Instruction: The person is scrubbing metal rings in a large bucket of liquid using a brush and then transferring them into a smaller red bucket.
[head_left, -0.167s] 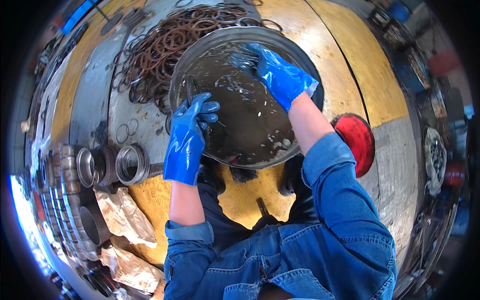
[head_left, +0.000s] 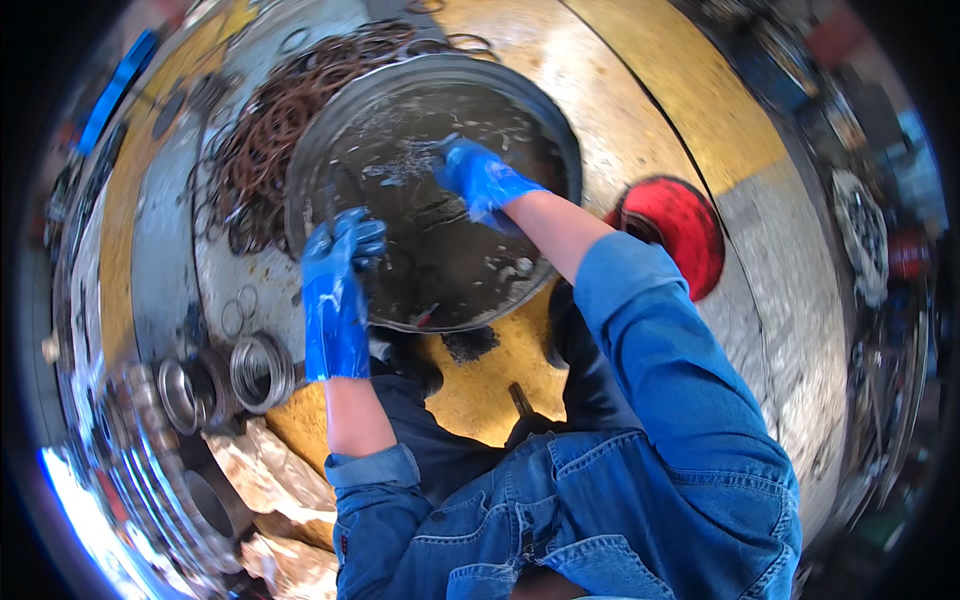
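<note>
A wide round metal basin holds murky brown water with bits of foam. Over its left side, my left hand, in a blue rubber glove, is closed on a dark metal ring. The ring shows only as a blurred, edge-on shape above the fingers. My right hand, gloved likewise, is at the water near the basin's middle, with ripples and splashes beside its fingertips. Motion blurs its fingers, so I cannot tell whether they grip anything.
Many rusty rings lie heaped left of the basin. A red round lid-like object sits to its right. Stacked metal rings, cylindrical sleeves and brown paper are at the lower left. Shelves of parts line the right.
The view has shifted, so the basin now appears farther left. My right hand has come back from the far side toward the basin's middle, its stretched fingers now looking curled. My left hand stays at the left side.
</note>
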